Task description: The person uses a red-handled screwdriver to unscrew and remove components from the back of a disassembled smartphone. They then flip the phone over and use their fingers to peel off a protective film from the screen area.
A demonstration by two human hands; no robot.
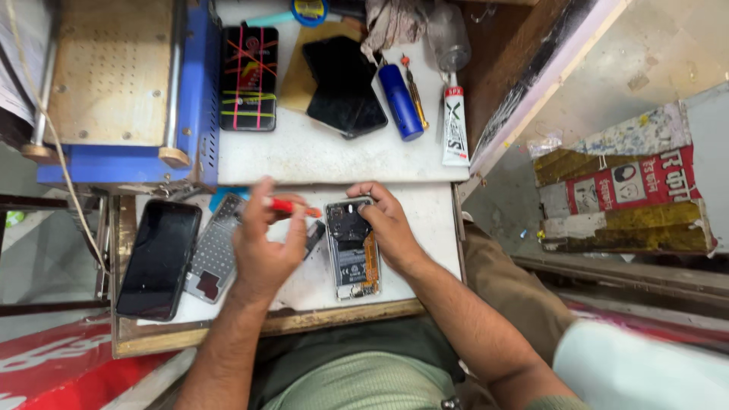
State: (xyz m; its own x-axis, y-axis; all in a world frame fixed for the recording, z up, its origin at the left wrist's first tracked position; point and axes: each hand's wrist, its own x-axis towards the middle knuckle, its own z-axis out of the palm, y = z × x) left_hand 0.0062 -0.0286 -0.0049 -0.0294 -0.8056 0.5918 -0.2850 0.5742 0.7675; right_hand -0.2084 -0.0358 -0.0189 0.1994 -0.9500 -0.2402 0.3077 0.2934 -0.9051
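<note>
White bench (425,220): we see our right hand (391,224) pinning the opened phone (353,250) near its front edge; left hand (262,247) fingers closed around a red-handled screwdriver (292,206), tip hidden.

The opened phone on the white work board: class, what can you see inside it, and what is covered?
Inside the opened phone: dark shielding, an orange flex cable and a pale lower panel. The right hand covers its top right corner, so that part is hidden.
</note>
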